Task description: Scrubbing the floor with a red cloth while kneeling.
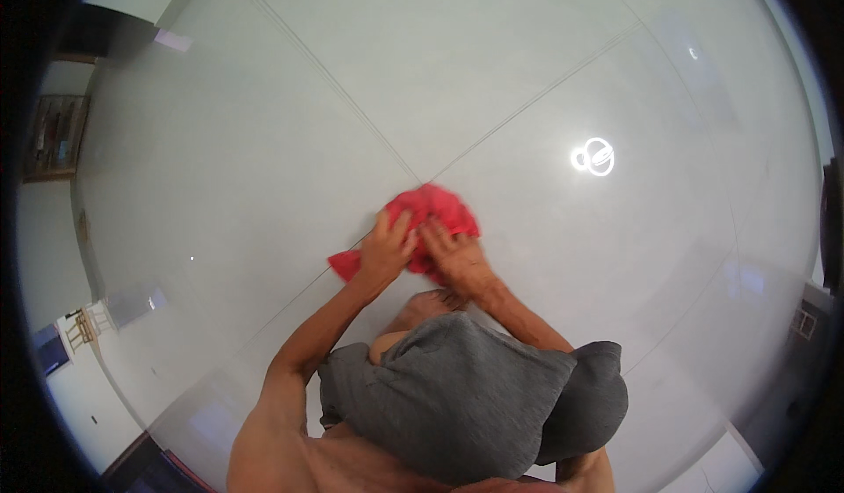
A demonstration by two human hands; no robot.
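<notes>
A crumpled red cloth lies bunched on the glossy pale tile floor, where several tile joints meet. One corner of it trails out to the left. My left hand grips the cloth's left side with bent fingers. Beside it, my right hand presses and holds the nearer right part, its fingers spread over the fabric. Both hands look slightly blurred. The cloth's underside is hidden. Just behind the hands, a bare foot shows in front of my grey shorts.
A ring-shaped light reflection shines on the floor at right. A wooden-framed window or cabinet stands by the left wall. A wooden chair or stool is at lower left. Walls edge the floor on both sides.
</notes>
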